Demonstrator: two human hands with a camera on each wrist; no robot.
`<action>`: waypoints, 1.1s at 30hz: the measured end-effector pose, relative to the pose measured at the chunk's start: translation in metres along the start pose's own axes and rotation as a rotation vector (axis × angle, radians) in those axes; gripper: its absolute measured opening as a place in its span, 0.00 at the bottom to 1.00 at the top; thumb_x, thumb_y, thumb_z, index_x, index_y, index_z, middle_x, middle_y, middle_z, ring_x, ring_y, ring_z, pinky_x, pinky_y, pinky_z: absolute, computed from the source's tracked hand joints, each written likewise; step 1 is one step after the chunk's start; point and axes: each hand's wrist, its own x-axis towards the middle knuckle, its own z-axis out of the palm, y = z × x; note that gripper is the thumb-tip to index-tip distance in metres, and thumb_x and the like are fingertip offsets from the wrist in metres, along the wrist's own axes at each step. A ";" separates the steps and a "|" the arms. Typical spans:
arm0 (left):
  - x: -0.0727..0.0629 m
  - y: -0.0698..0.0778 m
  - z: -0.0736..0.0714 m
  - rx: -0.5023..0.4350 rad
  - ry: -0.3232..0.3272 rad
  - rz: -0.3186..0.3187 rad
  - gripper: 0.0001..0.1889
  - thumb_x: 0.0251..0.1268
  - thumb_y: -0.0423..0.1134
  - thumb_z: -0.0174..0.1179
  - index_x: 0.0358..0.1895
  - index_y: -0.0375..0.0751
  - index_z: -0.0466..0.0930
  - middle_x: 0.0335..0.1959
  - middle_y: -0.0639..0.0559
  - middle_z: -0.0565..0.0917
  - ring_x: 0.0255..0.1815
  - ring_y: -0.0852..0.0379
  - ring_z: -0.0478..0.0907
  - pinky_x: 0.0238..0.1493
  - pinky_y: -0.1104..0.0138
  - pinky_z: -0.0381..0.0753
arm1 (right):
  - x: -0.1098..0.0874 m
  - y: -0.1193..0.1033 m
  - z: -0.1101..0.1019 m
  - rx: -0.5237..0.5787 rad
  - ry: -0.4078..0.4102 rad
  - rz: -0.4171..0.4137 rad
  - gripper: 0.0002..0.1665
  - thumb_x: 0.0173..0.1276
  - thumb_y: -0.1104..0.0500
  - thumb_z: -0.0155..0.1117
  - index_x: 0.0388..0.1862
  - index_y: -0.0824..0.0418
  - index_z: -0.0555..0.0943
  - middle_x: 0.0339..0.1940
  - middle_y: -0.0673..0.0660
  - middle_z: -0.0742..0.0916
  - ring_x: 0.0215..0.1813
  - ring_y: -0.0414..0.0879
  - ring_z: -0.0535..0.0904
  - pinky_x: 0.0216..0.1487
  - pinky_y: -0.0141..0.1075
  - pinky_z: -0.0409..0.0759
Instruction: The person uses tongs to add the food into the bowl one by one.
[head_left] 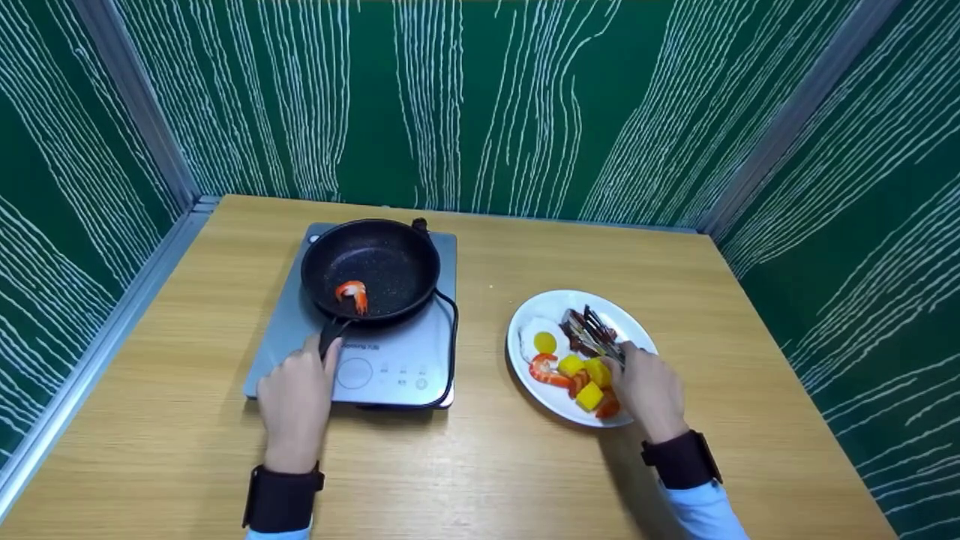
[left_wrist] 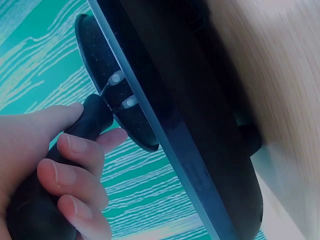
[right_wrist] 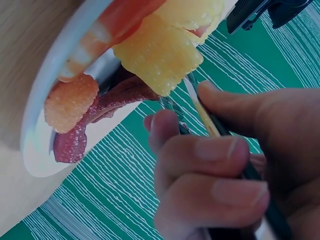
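Observation:
My left hand point(head_left: 296, 394) grips the black handle point(left_wrist: 92, 125) of a frying pan point(head_left: 375, 259), fingers wrapped round it in the left wrist view. One orange-and-white shrimp point(head_left: 352, 295) lies in the pan near the handle side. My right hand point(head_left: 651, 390) holds metal tongs point(head_left: 600, 335) over a white plate point(head_left: 559, 296), their ends at dark brown meat point(head_left: 577, 330). On the plate also lie a fried egg point(head_left: 541, 341), another shrimp point(head_left: 550, 370), yellow corn pieces point(head_left: 590, 396) and orange carrot-like pieces point(head_left: 607, 407).
Beneath the pan is a silver induction cooker point(head_left: 360, 379) with touch controls; its black cord point(head_left: 454, 337) loops along the right side. Both stand on a wooden table point(head_left: 487, 465). Green walls point(head_left: 480, 112) with white wavy lines enclose the back and sides.

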 end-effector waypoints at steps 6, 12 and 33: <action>0.000 0.000 0.000 0.001 -0.001 0.006 0.21 0.74 0.50 0.61 0.45 0.30 0.84 0.17 0.37 0.82 0.13 0.40 0.78 0.13 0.54 0.70 | 0.001 0.000 0.001 0.003 -0.015 0.009 0.29 0.76 0.47 0.61 0.60 0.71 0.79 0.30 0.64 0.82 0.26 0.52 0.74 0.22 0.37 0.65; 0.000 0.000 -0.002 0.007 -0.017 0.003 0.21 0.74 0.51 0.61 0.47 0.31 0.84 0.16 0.38 0.81 0.12 0.42 0.76 0.12 0.56 0.68 | 0.000 -0.001 0.000 0.020 -0.058 0.041 0.30 0.77 0.47 0.60 0.63 0.71 0.77 0.29 0.62 0.80 0.24 0.50 0.72 0.22 0.36 0.64; 0.000 -0.001 0.000 -0.002 -0.001 0.008 0.21 0.75 0.50 0.60 0.46 0.31 0.84 0.18 0.36 0.82 0.13 0.41 0.77 0.13 0.55 0.70 | 0.001 0.001 -0.004 0.058 -0.078 0.075 0.30 0.78 0.46 0.60 0.64 0.70 0.75 0.39 0.67 0.83 0.27 0.52 0.75 0.24 0.37 0.67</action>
